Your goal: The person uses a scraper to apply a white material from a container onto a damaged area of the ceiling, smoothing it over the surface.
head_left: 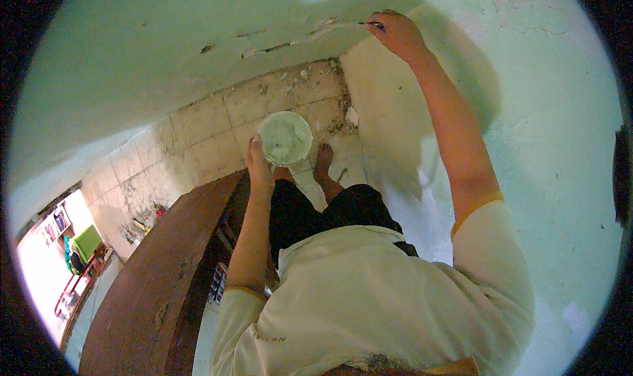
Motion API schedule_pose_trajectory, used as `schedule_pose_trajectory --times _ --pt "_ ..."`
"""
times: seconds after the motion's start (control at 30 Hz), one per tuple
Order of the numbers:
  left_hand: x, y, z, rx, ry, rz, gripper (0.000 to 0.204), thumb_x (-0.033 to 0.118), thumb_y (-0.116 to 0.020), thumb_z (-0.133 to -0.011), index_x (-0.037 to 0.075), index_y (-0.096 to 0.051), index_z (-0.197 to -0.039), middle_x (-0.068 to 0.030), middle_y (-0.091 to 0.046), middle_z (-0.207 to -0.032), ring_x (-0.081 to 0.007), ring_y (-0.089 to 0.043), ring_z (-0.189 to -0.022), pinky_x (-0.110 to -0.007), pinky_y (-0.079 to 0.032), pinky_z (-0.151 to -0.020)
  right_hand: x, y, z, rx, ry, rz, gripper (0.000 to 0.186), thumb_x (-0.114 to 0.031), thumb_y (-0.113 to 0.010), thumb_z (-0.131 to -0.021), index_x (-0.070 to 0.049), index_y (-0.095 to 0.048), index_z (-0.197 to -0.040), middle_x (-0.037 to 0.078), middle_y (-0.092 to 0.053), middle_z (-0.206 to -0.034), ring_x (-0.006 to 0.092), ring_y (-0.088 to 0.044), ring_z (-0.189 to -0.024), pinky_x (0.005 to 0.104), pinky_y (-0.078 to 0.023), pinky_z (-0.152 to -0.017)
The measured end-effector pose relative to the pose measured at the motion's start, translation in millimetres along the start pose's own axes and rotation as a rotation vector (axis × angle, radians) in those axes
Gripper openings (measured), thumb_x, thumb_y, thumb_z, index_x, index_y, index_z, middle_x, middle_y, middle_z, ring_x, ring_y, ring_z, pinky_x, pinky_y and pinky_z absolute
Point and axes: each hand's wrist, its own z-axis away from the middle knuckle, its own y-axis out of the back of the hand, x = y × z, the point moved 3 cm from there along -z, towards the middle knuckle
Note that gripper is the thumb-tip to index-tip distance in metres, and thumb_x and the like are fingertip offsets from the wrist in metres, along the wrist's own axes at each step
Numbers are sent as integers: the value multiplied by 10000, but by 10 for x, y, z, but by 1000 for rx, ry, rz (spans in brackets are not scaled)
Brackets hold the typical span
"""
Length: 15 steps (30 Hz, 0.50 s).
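Observation:
My left hand [259, 162] grips a round white tub [285, 137] of pale, wet-looking material, held out over the floor. High at the upper right, my right hand [389, 32] is closed on a small thin tool [366, 23], probably bladed, its tip at a pale streak along a crack [277, 47] in the light green wall [165, 33]. Chipped spots and flaked patches run along the crack. The tool's exact shape is too small to make out.
Below are a dirty tiled floor [198, 139] with flaked debris and my bare feet [324, 158]. A dark wooden furniture piece [151, 270] stands close on my left. A second wall [554, 145] meets the first at the right. A bright doorway [46, 264] shows a shelf and green item.

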Motion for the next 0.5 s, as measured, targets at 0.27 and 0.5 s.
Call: schedule_pose_trajectory --times 0.27,0.5 --pt "-78 96 -51 2 31 21 557 498 -506 -972 26 -523 -1268 -91 -579 -1212 -218 -558 -1119 -359 -448 -963 123 382 -144 111 48 15 269 -328 -625 -922 -88 -716 -1000 120 -678 -924 302 -660 -825 399 -529 -759" --pt "74 30 58 23 13 -21 549 492 -496 -976 34 -520 -1278 -90 -580 -1225 -219 -556 -1145 -362 -446 -972 292 51 333 -236 -470 -234 317 -363 -623 -921 -53 -683 -893 97 -632 -762 230 -598 -631 378 -497 -599"
